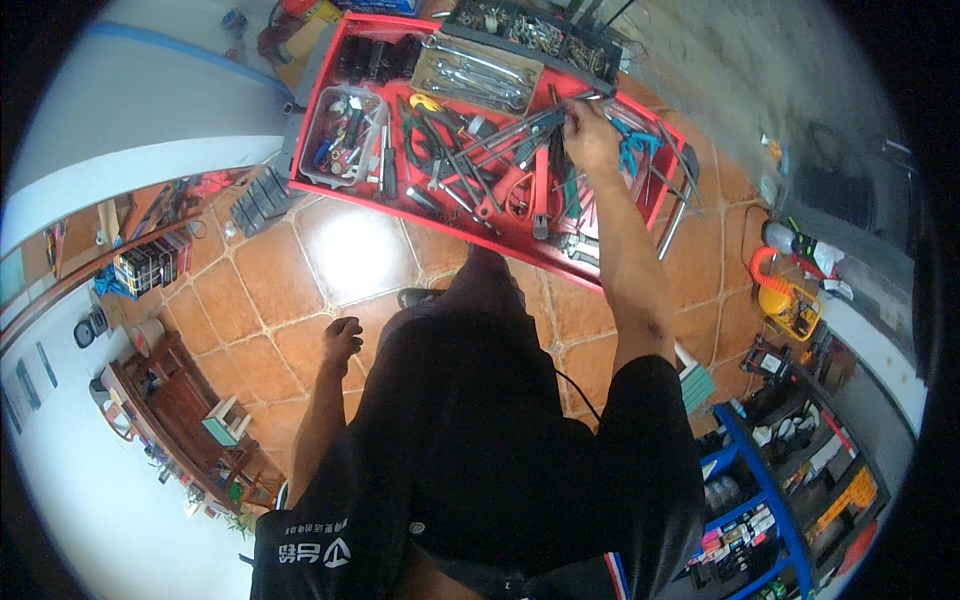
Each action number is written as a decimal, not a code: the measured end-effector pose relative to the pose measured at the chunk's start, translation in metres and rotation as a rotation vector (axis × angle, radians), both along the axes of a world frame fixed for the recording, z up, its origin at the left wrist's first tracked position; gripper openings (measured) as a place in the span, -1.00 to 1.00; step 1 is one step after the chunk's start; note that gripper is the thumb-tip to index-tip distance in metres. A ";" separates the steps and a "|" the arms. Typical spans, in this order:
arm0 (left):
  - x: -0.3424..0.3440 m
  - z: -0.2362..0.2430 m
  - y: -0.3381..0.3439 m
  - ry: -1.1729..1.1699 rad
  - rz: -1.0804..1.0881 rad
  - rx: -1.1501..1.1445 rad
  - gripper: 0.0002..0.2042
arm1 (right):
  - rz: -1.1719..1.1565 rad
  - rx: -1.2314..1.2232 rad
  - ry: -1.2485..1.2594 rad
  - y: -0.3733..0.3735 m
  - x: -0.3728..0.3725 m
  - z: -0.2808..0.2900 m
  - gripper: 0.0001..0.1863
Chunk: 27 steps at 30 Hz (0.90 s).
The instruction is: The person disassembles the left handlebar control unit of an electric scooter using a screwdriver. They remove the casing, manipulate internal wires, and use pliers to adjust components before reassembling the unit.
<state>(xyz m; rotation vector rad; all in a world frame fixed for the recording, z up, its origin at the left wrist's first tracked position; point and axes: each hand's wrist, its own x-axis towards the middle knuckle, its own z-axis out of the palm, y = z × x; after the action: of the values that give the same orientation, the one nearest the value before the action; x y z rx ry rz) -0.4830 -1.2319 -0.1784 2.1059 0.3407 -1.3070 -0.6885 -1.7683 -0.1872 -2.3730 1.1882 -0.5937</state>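
My right hand (592, 138) reaches into a red tool drawer (470, 236), over the jumbled tools on its right side. Its fingers are closed by a dark tool, and what they grip is too small to make out. Beside it lie blue-handled tools (638, 148) and a red-handled tool (541, 190). Farther left in the drawer are pliers with a yellow grip (425, 103) and several screwdrivers and wrenches. My left hand (342, 340) hangs low over the tiled floor, away from the drawer. Its fingers are curled in, with nothing seen in them.
A clear plastic box (340, 178) of small parts sits at the drawer's left end. A tray of wrenches (476, 75) and a dark organizer of fasteners (540, 35) are at the back. Blue shelving (765, 490) stands at lower right, a yellow-framed machine (790, 305) at right.
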 end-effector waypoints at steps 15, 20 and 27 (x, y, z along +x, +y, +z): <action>-0.018 0.015 0.107 -0.266 0.214 -0.124 -0.71 | 0.643 -0.027 0.694 -0.061 -0.008 0.188 -0.74; -0.027 0.060 0.140 -0.452 0.156 -0.302 -0.70 | 0.994 0.169 0.228 0.146 0.090 0.236 -0.86; -0.068 0.199 0.272 -0.881 -0.164 -0.268 -0.66 | 1.976 0.207 0.268 0.584 0.224 0.243 -0.86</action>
<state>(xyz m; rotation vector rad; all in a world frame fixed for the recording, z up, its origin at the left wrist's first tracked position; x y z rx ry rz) -0.5507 -0.9595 0.0206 2.2607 -0.3682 -0.3667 -0.4641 -1.1839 0.0554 -2.1595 -1.1500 0.5066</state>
